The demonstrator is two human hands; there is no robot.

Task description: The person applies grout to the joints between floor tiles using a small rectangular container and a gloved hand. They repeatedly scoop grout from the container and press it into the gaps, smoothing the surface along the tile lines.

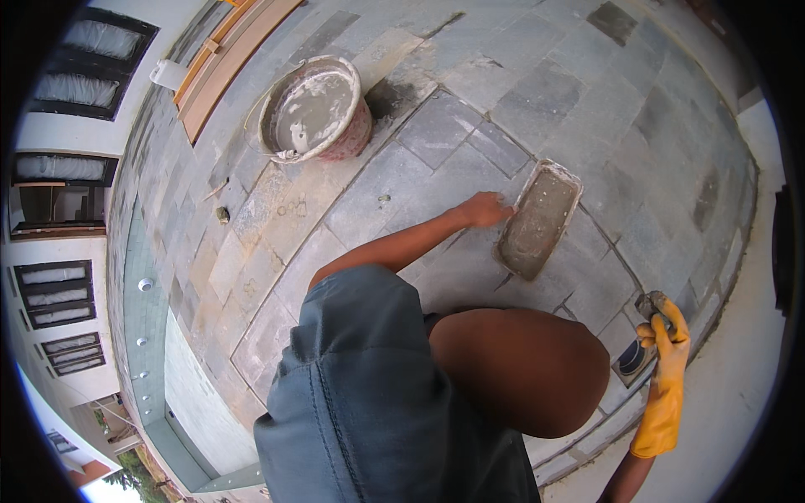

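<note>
My bare left hand point(488, 210) reaches beside a shallow rectangular tray point(538, 220) smeared inside with grey slurry, fingers slightly bent near its left rim; I see nothing held in them. Down at the right, my right hand point(662, 331), in a yellow rubber glove, grips a small dark grey lump point(650, 303) whose exact kind is unclear. Just beneath that hand is a square opening with a round dark blue fitting point(631, 357). My bent bare leg point(520, 365) and dark shorts point(352, 377) fill the lower middle.
Grey stone paving point(436, 142) has open joints. A reddish bucket point(344, 138) of pale slurry stands upper left, near wooden boards point(210, 84) and a white container point(172, 74). A pale wall edge point(734, 360) runs along the right; windowed walls and a light-studded ledge point(134, 318) line the left.
</note>
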